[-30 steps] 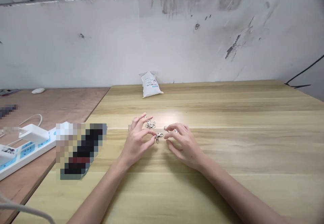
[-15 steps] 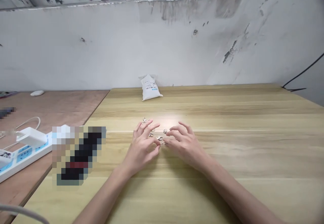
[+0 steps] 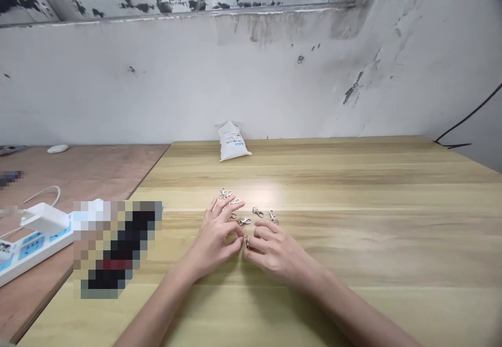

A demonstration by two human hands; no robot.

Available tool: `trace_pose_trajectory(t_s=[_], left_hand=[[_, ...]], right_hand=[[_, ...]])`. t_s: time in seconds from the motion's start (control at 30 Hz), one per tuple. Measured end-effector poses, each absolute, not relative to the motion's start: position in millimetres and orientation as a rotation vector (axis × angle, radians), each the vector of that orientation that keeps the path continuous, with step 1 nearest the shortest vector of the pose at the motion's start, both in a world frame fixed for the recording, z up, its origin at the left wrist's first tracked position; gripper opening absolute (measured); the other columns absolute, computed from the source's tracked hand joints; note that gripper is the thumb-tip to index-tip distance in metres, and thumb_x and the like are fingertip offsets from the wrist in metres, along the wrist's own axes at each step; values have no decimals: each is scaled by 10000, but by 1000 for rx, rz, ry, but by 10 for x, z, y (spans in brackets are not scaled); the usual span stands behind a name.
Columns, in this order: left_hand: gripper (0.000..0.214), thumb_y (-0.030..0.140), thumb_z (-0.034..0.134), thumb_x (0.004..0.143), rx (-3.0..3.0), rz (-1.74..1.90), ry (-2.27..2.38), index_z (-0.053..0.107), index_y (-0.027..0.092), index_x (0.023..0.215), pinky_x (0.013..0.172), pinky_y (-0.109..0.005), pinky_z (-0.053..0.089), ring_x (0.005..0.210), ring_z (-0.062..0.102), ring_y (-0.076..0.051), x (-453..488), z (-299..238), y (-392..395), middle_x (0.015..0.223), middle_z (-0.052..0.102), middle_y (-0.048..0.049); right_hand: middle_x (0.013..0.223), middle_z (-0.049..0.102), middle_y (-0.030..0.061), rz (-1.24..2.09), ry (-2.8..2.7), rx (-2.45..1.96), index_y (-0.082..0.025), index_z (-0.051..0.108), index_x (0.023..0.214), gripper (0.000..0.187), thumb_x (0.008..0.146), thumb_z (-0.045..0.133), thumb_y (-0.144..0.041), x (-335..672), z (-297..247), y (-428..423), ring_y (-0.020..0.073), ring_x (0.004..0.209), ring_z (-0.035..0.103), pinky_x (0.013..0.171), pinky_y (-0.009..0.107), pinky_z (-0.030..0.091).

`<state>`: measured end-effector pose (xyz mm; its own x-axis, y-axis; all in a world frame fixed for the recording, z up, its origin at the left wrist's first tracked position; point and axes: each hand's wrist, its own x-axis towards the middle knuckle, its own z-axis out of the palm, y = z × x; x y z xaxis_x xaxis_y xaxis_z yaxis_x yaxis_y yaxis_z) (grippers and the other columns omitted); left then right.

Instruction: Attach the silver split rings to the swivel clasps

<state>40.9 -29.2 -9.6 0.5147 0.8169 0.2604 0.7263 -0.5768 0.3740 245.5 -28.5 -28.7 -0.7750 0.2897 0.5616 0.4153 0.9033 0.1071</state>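
Note:
My left hand (image 3: 219, 237) pinches with thumb and index finger at a small silver swivel clasp (image 3: 247, 241), its other fingers spread. My right hand (image 3: 276, 247) has its fingers curled round the other side of the same clasp, which is partly hidden between the fingertips. Beyond the fingers lie several more silver clasps with rings: one clasp (image 3: 245, 221) just above the pinch, another clasp (image 3: 258, 211) behind it, and a clasp (image 3: 273, 217) near my right knuckles. A group of clasps (image 3: 225, 194) lies beyond my left fingers, partly covered by them.
A white plastic packet (image 3: 233, 143) with a label lies on the wooden table (image 3: 353, 180) by the wall. To the left are a blurred-out dark object (image 3: 125, 247), a power strip (image 3: 35, 245) with a white plug (image 3: 45, 219), and a brown table (image 3: 98, 169).
My right fingers have drawn in and curled, closing on the clasp with the left fingertips. Clasps they covered now show. The view has tilted slightly upward.

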Motion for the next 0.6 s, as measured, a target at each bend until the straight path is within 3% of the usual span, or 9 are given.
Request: trace_pose_trajectory(t_s=[0.23, 0.4, 0.6], left_hand=[[120, 202, 597, 847, 2407, 596, 1349, 677, 221, 759, 1167, -638, 177, 1428, 293, -304, 389, -127, -292, 1455, 495, -26], [116, 198, 606, 835, 2331, 630, 1390, 670, 228, 744, 1165, -617, 217, 1422, 308, -294, 414, -167, -292, 1436, 513, -8], [101, 175, 618, 811, 2388, 710, 1417, 670, 230, 744, 1145, -614, 261, 1409, 330, -301, 440, -178, -277, 1410, 534, -13]], right_hand=[[730, 639, 3, -407, -2540, -491, -169, 630, 734, 215, 908, 561, -64, 2407, -293, -316, 139, 661, 485, 686, 298, 451], [747, 648, 16, -428, -2554, -509, -155, 627, 750, 189, 892, 559, -50, 2408, -276, -341, 146, 671, 493, 696, 306, 438], [717, 642, 11, -68, -2469, -734, -178, 615, 802, 227, 954, 458, -115, 2441, -344, -288, 145, 673, 536, 652, 284, 419]])
